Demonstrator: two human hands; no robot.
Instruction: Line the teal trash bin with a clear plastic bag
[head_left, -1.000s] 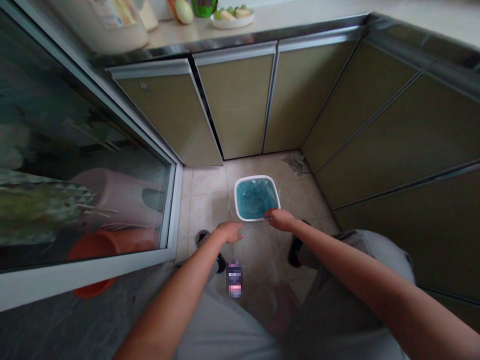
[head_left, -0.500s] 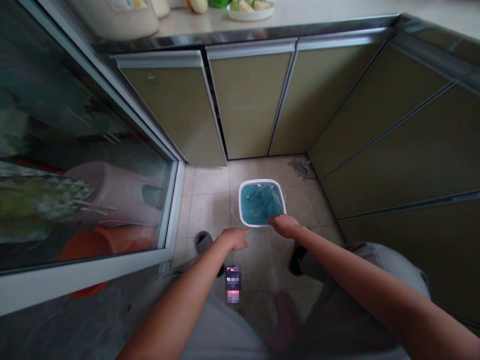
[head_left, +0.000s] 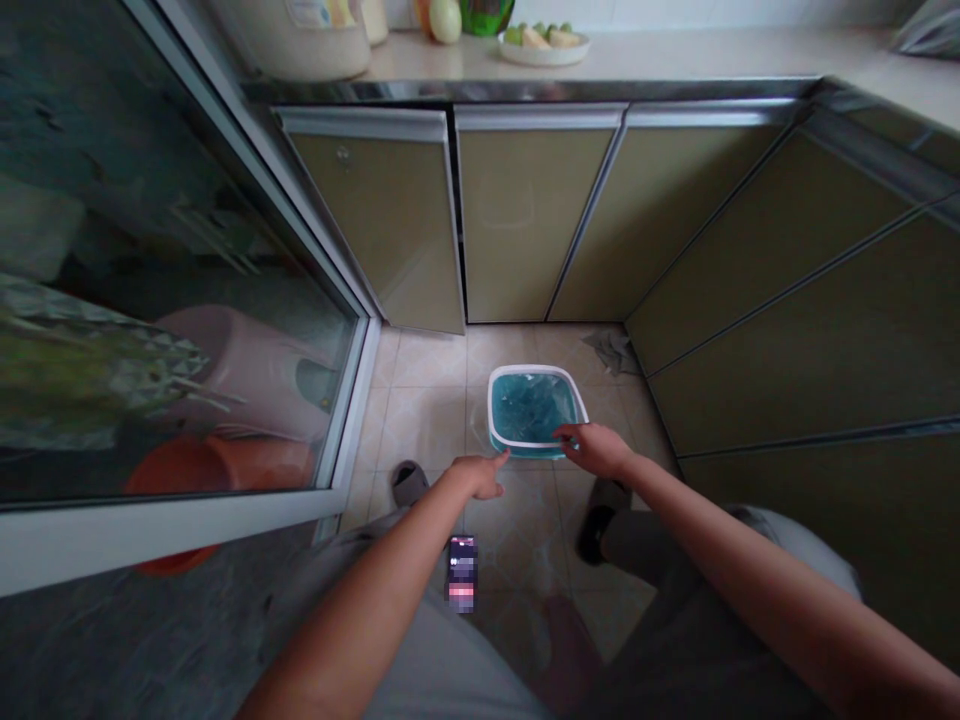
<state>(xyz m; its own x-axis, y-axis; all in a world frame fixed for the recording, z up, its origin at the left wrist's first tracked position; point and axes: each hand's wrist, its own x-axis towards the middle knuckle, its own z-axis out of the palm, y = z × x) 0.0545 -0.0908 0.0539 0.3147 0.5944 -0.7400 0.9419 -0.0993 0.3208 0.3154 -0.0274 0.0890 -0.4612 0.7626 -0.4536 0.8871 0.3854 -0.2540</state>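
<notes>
A small teal bin (head_left: 531, 405) with a white rim (head_left: 517, 443) stands on the tiled floor in front of me, and clear plastic film lines its inside. At the rim's near right corner, my right hand (head_left: 596, 448) has its fingers curled, with fingertips on the inner side and the thumb outside. My left hand (head_left: 478, 476) is by the near left corner. Its index finger points at the bin's edge and the thumb stands apart, with nothing held. Whether that fingertip touches the bin I cannot tell.
A phone (head_left: 463, 573) lies low between my legs. Cabinet doors (head_left: 532, 210) rise ahead and to the right. A grey cloth (head_left: 613, 352) is in the corner. At left stands a glass door (head_left: 360, 400). A plate of cut food (head_left: 544, 48) sits on the counter.
The view has tipped up slightly. A teal strip now shows below the rim's near edge. My right hand remains at the near right corner, and my left index finger is closer to the bin.
</notes>
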